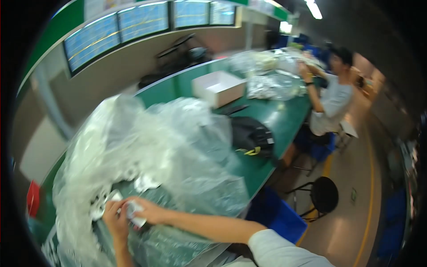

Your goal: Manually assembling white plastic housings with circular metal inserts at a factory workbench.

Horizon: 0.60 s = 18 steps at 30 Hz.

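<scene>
Left hand (116, 221) is half curled at the white piece's (132, 209) 8 o'clock; its grip can't be told. Piece is held over the plastic bag (187, 155), 7–8 o'clock in view; pinched by right hand (151, 211) from 3, fingers nearly closed. Best steadied lightly by edges. Long axis seems 11–5; leading end blurred.

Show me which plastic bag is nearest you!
The big cloudy bag by the left hand and right hand; other bags lie farther along the table, near another person.

No legible text or signs.
</scene>
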### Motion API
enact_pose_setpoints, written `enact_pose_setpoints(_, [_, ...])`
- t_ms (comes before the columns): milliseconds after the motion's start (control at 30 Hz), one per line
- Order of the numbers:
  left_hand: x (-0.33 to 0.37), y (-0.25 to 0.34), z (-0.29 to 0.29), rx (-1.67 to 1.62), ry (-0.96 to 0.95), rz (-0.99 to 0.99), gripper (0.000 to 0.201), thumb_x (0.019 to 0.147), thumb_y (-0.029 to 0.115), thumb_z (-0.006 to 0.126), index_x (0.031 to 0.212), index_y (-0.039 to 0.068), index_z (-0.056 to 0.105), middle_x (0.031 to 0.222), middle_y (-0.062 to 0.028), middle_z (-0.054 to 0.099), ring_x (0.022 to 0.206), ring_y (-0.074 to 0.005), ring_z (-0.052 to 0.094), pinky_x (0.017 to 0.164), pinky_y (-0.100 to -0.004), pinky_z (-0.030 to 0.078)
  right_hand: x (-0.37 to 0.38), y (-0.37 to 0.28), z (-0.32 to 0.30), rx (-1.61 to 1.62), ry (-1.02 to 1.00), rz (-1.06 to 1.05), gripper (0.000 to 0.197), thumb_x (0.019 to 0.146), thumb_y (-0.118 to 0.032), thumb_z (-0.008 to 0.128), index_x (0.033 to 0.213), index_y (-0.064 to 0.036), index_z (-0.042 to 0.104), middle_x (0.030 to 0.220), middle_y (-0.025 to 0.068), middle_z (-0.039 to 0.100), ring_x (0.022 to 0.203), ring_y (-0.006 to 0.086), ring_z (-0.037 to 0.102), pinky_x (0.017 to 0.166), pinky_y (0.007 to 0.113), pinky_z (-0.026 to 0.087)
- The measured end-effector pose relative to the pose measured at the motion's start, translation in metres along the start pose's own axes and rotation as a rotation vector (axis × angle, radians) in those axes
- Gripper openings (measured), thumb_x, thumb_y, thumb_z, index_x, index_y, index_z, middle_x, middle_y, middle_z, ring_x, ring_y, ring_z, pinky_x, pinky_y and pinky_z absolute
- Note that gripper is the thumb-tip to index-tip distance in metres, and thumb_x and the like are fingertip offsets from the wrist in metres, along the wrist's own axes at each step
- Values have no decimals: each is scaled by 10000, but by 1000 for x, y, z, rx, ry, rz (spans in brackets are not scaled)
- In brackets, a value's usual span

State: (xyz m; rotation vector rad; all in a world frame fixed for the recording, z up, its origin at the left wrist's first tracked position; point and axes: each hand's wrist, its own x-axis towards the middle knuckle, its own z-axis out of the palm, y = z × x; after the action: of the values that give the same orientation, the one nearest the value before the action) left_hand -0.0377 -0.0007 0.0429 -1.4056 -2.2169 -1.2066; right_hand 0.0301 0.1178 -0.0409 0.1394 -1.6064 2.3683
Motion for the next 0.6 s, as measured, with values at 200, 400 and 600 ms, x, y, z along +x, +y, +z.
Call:
enact_pose_setpoints(200, [-5, 3, 24, -299, -53, -163, 185, 792, -28, 577, 975, -12, 604, 913, -52, 551, 755, -117, 530, 556, -204, 390, -20, -35, -12, 272, 22, 135, 601, 877, 12, 449, 1416, -79, 197, 1033, 139, 549, 674, 195, 636, 595, 318, 549])
enact_pose_setpoints(400, [-12, -21, 22, -472, -91, -314, 156, 900, 78, 546, 995, -35, 596, 848, -19, 588, 714, -71, 522, 580, -194, 397, -18, -39, -5, 313, -9, 83, 647, 879, 9, 452, 1441, -90, 148, 1001, 148, 560, 665, 200, 640, 588, 323, 557])
enact_pose_setpoints(600, [-17, -39, 23, -587, -89, -418, 229, 914, 176, 561, 977, -37, 616, 763, -12, 595, 624, -58, 496, 535, -198, 377, -12, -33, -5, 257, 0, 47, 450, 889, -15, 461, 1313, -53, 314, 935, 121, 575, 682, 182, 634, 598, 303, 550])
